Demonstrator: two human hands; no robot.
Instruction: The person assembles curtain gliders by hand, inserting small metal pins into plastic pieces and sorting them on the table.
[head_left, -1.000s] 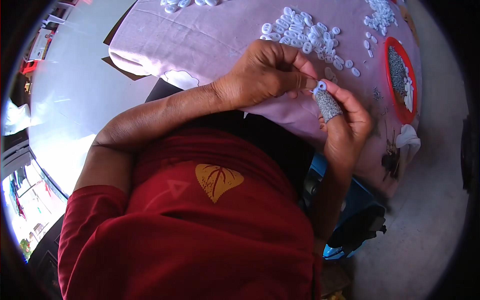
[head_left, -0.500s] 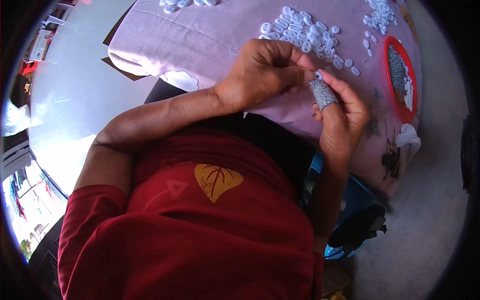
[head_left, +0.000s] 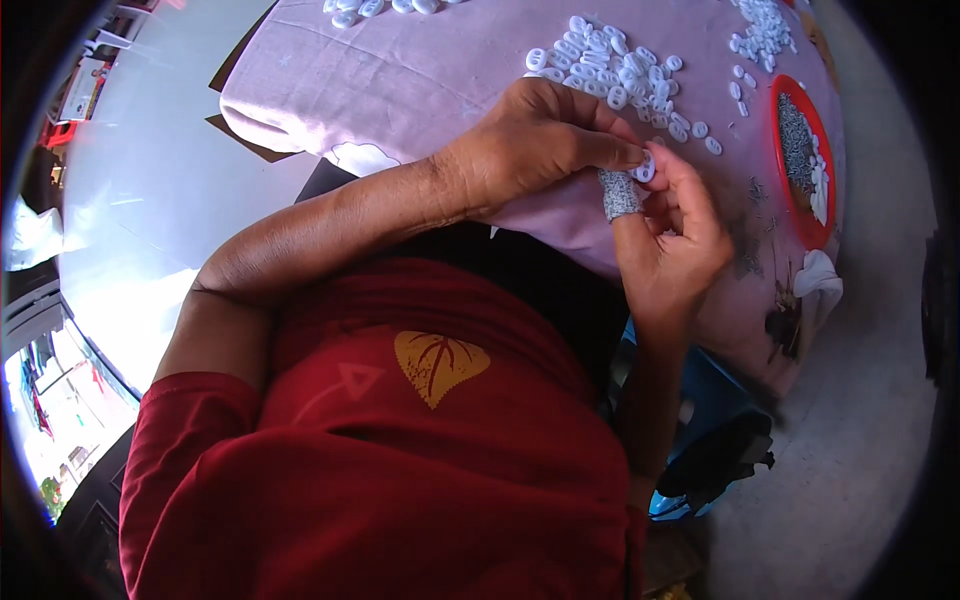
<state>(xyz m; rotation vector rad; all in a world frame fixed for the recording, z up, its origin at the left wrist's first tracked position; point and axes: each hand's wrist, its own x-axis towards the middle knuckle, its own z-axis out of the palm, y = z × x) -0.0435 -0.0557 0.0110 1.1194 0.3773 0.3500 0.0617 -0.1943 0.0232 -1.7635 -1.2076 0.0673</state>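
A small white oval plastic piece with two holes (head_left: pixel 645 167) is held between my two hands over the near edge of the table. My left hand (head_left: pixel 535 140) pinches it, thumb and fingers closed at its upper left side. My right hand (head_left: pixel 685 220) has its fingers curled against the piece from the right. A grey speckled fabric sleeve (head_left: pixel 621 195) covers the right thumb, which points up just below the piece. Behind my hands lies a heap of similar white oval pieces (head_left: pixel 600 60). The left fingertips are partly hidden.
A pink cloth (head_left: pixel 400 90) covers the table. At the right edge stands a red oval tray (head_left: pixel 829 190) with small grey bits and white pieces. Smaller white parts (head_left: pixel 762 35) are piled at the far right; more white ovals (head_left: pixel 345 18) lie far left. A white cloth (head_left: pixel 818 278) hangs near the right edge.
The right thumb has moved left and down, away from the index finger. The white piece has turned, so its two-holed face now shows. The left thumb has shifted slightly right.
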